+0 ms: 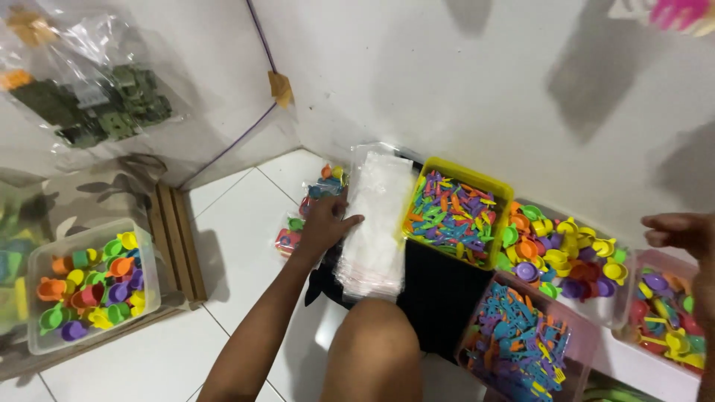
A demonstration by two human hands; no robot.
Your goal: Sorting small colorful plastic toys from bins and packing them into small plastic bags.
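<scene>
Bare knee (372, 346) lowest, nearest camera. Left hand (325, 222) rests flat, fingers spread, on stack of clear plastic bags (376, 223) beside yellow tray of coloured plastic utensils (456, 211). Best: pinch top bag only, slide off. Right hand (681, 231) loosely curled, holding nothing, above tubs.

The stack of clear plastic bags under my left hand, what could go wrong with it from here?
The left hand presses only the edge of the stack of clear bags, so pulling one may drag several slippery ones along. The stack partly rests on a black cloth and could slide. Its far end touches the yellow bin of small parts, so a tug might nudge that.
</scene>
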